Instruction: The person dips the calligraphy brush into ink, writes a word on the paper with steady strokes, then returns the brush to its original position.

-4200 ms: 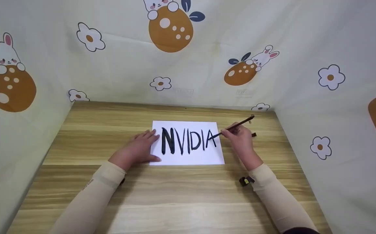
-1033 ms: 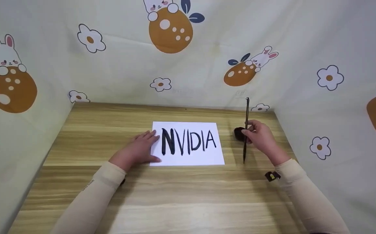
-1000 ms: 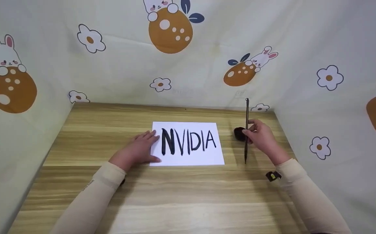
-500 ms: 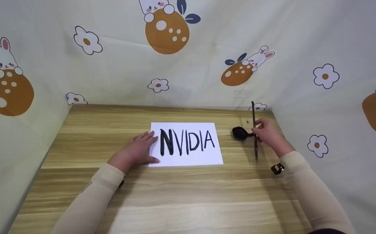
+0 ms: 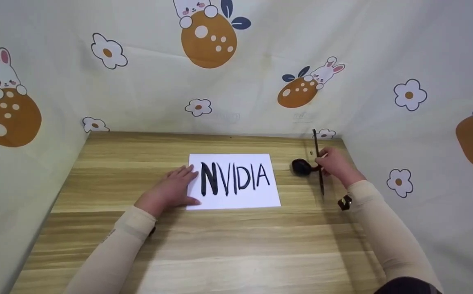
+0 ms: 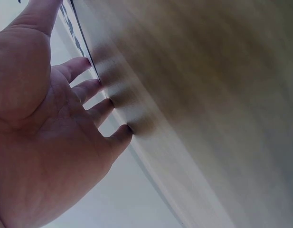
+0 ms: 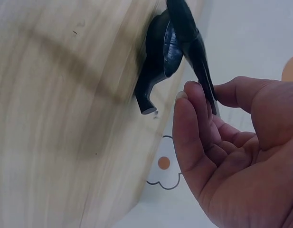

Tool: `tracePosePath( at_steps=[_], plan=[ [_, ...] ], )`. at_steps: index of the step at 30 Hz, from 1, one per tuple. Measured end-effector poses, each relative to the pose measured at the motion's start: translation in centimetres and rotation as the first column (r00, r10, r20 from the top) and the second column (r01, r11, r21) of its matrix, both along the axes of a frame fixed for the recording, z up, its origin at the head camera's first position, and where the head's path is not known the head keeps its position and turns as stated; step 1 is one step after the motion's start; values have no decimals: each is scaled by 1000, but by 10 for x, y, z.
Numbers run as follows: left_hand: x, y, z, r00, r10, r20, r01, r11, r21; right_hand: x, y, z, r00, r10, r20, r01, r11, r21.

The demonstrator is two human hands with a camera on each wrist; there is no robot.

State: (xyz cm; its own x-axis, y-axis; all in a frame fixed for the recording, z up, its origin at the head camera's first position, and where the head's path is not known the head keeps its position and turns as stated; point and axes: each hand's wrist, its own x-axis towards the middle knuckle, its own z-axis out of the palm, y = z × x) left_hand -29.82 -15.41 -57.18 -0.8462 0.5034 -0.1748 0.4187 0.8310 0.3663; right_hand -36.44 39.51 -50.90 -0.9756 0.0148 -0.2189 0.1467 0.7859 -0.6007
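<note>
My left hand rests with spread fingers on the left edge of a white sheet of paper, which bears "NVIDIA" in black strokes, the N thickest. In the left wrist view, the fingertips press down at the sheet's edge and the table. To the right of the paper, my right hand pinches a dark, slender brush between thumb and fingers. Beside that hand sits a small dark dish with a short handle. The right wrist view shows the brush crossing in front of the dish.
The wood-grain table ends at a patterned cloth with rabbits and flowers, hanging behind and at both sides. A tiny dark speck lies behind the dish.
The right hand has carried the brush from the letter A to the right, beside the dish, and turned it more upright. The dish's handle has come into view. The left hand stays on the paper.
</note>
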Motion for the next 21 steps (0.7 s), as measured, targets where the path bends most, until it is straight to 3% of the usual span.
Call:
tracePosePath(
  at_steps=[8, 17, 21],
  plan=[
    [-1, 0, -3, 1000, 4, -20, -4, 1000, 10, -8, 0, 1, 999, 21, -25, -17, 987, 159],
    [-1, -1, -4, 1000, -5, -22, 6, 1000, 10, -21, 1, -17, 1000, 26, 8, -26, 995, 99],
    [-1, 0, -3, 1000, -4, -27, 4, 1000, 11, -25, 1, -20, 1000, 27, -16, -25, 992, 125]
  ],
)
